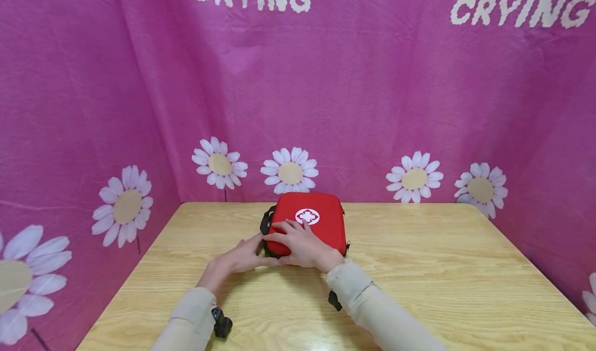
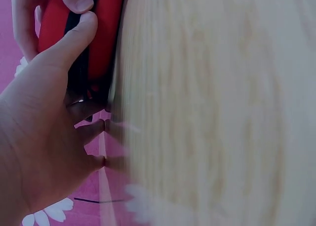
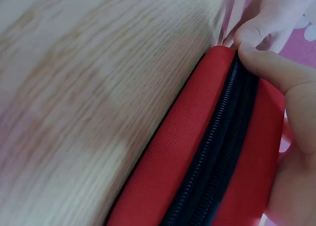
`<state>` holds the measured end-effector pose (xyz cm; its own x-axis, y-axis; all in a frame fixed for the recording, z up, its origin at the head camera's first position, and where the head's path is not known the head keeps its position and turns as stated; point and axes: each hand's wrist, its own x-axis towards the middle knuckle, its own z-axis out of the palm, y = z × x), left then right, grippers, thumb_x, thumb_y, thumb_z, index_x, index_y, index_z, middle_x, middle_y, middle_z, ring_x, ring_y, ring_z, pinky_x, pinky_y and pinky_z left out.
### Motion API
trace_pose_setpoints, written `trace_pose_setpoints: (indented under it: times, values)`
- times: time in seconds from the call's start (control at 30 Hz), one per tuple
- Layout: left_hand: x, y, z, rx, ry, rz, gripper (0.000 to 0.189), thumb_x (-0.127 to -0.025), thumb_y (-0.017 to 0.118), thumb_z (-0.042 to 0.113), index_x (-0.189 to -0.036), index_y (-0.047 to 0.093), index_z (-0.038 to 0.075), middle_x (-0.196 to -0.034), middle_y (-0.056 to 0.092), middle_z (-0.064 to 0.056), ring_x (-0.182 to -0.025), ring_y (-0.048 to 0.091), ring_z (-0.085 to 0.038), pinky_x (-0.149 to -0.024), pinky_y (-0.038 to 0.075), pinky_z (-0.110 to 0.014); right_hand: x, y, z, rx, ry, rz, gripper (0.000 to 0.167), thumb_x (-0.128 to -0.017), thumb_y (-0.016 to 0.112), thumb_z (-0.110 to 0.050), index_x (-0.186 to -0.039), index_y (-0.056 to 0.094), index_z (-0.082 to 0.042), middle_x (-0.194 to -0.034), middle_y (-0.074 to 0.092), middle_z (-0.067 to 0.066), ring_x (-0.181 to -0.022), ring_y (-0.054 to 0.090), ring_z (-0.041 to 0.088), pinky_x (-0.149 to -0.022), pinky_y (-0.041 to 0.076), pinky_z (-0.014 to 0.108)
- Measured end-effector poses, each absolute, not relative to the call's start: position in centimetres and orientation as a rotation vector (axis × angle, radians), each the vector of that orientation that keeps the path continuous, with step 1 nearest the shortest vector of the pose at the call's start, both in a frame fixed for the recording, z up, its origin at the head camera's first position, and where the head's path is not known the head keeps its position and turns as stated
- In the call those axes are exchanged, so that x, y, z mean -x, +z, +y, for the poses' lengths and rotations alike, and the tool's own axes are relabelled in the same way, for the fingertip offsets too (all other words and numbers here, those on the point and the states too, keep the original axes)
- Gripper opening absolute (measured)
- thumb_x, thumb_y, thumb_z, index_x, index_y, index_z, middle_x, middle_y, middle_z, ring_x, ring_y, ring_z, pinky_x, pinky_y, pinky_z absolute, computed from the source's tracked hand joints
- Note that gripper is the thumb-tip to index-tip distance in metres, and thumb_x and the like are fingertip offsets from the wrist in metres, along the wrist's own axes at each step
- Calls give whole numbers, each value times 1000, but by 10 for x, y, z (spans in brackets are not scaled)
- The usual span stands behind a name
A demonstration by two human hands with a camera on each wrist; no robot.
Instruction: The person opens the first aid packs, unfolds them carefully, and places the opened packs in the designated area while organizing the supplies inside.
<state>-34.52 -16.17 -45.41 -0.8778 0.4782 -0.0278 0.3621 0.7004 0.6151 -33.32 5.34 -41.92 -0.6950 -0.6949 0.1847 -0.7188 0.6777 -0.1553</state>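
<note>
A red first-aid case (image 1: 326, 216) with a white cross emblem lies on the table, its black zipper (image 3: 217, 142) running along the near side. My right hand (image 1: 304, 245) grips the case's near-left part, fingers spread over the top and thumb on the zipper band. At the near-left corner, my left hand (image 1: 244, 255) holds the case with its thumb on the near side and its fingers around the left side. Both thumb tips meet at the zipper in the left wrist view. A black handle (image 1: 267, 220) sticks out at the left. Some left fingertips are hidden behind the case.
The case stands near the back edge of the light wooden table (image 1: 442, 273). A pink cloth (image 1: 349, 92) with white daisies and lettering hangs behind and at both sides. Dark wrist devices (image 1: 222, 323) sit by both sleeves.
</note>
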Motion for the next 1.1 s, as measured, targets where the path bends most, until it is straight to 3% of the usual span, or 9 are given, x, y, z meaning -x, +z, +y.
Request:
trace_pose_setpoints:
  times: [0.5,0.67,1.0,1.1]
  values:
    - [345,-453,-161,-678,960,2722,96,-82,73,56,-158,26,22,-160,35,-1,-148,33,-26,-116,11,-69,334,-419,56,-1189,452,-2723,58,-84,79,-28,-139,59,-30,-146,49,1,-138,40,21,-108,28,71]
    - [344,-451,-161,-653,952,2717,97,-81,73,57,-158,26,21,-160,36,-1,-148,32,-26,-117,11,-67,335,-417,58,-1213,487,-2676,54,-85,77,-25,-137,61,-26,-144,51,3,-136,44,20,-107,35,66]
    - [346,-449,-155,-564,1007,2731,84,-84,66,63,-152,38,22,-149,49,0,-137,47,-25,-112,37,-54,336,-413,71,-1241,627,-2489,52,-86,76,-23,-136,62,-22,-141,53,7,-131,49,22,-107,43,46]
    - [346,-448,-154,-523,1017,2732,86,-85,67,60,-153,35,18,-152,47,-4,-138,45,-28,-112,36,-54,336,-410,76,-1218,694,-2406,51,-86,75,-21,-135,62,-21,-140,54,8,-129,51,23,-107,44,43]
